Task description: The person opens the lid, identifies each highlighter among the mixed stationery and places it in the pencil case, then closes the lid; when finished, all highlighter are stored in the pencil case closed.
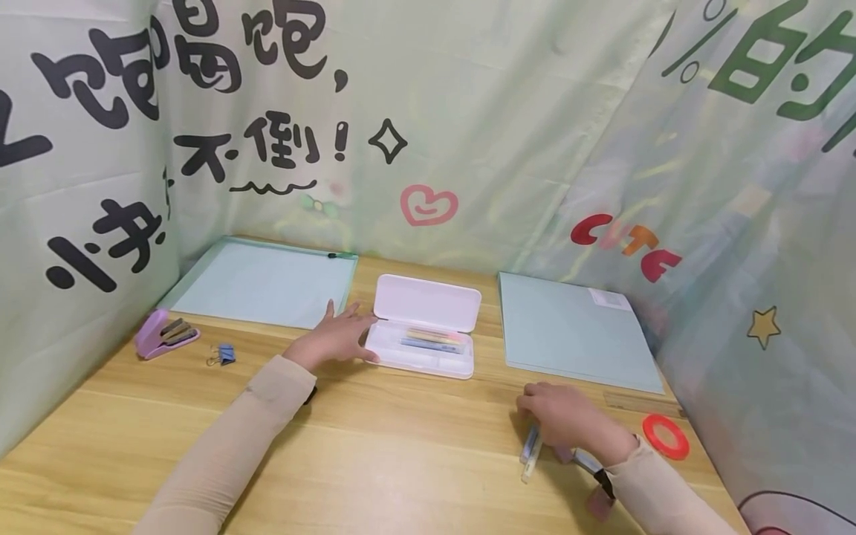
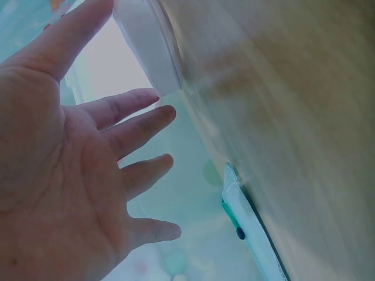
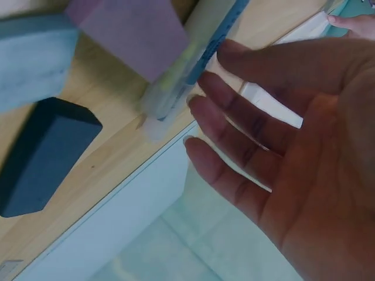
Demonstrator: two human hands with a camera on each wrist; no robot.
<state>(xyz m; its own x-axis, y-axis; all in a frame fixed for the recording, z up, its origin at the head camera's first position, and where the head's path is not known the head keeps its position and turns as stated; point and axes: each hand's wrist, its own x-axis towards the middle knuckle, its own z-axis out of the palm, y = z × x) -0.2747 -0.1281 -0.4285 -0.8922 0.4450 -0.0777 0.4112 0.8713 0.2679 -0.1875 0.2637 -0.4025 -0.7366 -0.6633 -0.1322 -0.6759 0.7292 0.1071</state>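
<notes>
In the head view a white pencil case (image 1: 423,365) lies with its lid up, several slim pens and pencils (image 1: 435,339) inside. My left hand (image 1: 337,336) is at the case's left edge, fingers spread; in the left wrist view the thumb reaches the white case wall (image 2: 149,44). My right hand (image 1: 565,416) is low over the table, above two pens (image 1: 531,455). Seen from the right wrist, the thumb and fingertips (image 3: 202,105) are right at the barrel of a blue-and-clear pen (image 3: 205,55), fingers loosely bent. Beside it are a purple block (image 3: 132,32) and a dark block (image 3: 47,155).
A zip pouch (image 1: 267,286) lies back left, a pale blue folder (image 1: 575,327) back right. A purple open case (image 1: 152,338) and a blue binder clip (image 1: 227,354) are at left. A wooden ruler (image 1: 638,403), a red ring (image 1: 665,436) and a pinkish block (image 1: 600,504) lie at right.
</notes>
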